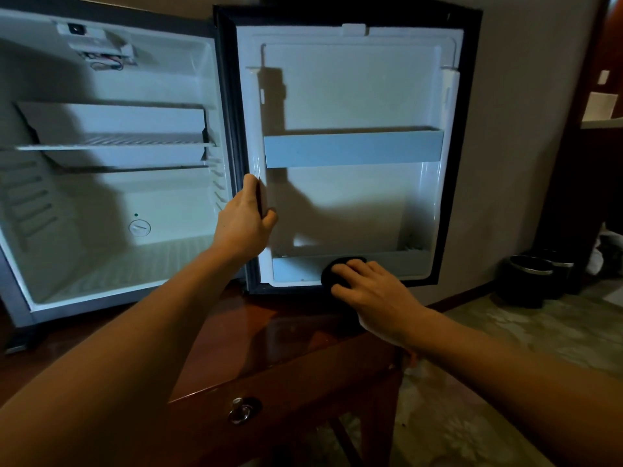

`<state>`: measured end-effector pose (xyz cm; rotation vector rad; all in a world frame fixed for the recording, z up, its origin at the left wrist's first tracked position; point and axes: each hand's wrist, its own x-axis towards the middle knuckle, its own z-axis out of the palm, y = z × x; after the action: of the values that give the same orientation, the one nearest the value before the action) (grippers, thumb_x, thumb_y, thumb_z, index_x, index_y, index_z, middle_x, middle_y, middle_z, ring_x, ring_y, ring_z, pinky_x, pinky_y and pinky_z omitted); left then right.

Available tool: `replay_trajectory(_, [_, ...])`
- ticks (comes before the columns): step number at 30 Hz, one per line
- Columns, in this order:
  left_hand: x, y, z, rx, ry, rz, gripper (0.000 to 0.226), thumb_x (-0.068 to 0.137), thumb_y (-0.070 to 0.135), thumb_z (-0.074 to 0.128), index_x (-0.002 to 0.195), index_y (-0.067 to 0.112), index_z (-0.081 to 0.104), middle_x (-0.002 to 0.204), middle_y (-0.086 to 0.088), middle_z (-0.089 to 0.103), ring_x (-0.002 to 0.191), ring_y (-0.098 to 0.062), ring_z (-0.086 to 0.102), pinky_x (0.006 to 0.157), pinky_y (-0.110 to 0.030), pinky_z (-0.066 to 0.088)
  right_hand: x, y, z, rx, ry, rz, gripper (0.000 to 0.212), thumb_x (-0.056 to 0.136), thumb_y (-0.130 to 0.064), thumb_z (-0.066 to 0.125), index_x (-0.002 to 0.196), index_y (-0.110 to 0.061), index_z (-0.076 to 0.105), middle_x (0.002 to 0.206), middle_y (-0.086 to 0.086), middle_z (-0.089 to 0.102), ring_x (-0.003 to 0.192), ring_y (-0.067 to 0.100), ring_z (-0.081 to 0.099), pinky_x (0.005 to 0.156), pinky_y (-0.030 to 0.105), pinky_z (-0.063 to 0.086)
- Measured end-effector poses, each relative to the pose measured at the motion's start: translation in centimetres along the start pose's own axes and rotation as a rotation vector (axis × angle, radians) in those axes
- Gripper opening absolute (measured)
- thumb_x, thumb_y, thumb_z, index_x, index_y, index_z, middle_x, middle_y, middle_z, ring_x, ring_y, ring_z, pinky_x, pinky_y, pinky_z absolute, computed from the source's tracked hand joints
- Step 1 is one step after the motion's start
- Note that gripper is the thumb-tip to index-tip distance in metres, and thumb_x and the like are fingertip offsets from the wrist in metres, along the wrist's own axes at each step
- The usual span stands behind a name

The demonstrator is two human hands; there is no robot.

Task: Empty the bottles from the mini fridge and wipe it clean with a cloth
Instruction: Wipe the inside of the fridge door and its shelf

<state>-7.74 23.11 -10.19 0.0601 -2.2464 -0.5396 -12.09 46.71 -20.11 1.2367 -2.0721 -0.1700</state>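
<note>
Your left hand [244, 224] grips the hinge-side edge of the open white-lined fridge door [350, 96]; your right hand [367, 284] presses a dark bunched cloth [328, 276] against the door's bottom shelf rail [296, 267], which runs left-right; no bottles visible
</note>
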Motion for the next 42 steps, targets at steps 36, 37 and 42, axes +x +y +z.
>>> replay_trajectory(36, [0.1,0.1,0.6,0.006,0.032,0.013,0.031,0.091,0.024,0.06,0.107,0.016,0.035,0.091,-0.003,0.053,0.076,-0.025,0.053,0.061,-0.033,0.04,4.5,-3.3,0.0,0.103,-0.083,-0.092,0.046,0.068,-0.006,0.077,0.111,-0.017,0.063,0.13,0.011,0.053,0.118,0.033,0.049,0.085,0.041,0.049])
replay_trajectory(37, [0.1,0.1,0.7,0.002,0.035,0.011,0.031,0.091,0.024,0.06,0.109,0.016,0.035,0.093,-0.003,0.054,0.078,-0.025,0.054,0.062,-0.034,0.041,4.9,-3.6,-0.1,0.111,-0.04,-0.068,0.047,0.066,-0.005,0.079,0.11,-0.015,0.064,0.129,0.012,0.054,0.116,0.033,0.051,0.083,0.04,0.051])
replay_trajectory(42, [-0.2,0.2,1.0,0.009,0.081,-0.014,0.033,0.092,0.023,0.059,0.114,0.016,0.035,0.104,-0.009,0.058,0.079,-0.023,0.052,0.062,-0.035,0.04,7.5,-5.6,-0.4,0.117,0.06,-0.157,0.039,0.075,-0.005,0.062,0.114,-0.012,0.061,0.133,0.016,0.051,0.119,0.036,0.045,0.085,0.044,0.047])
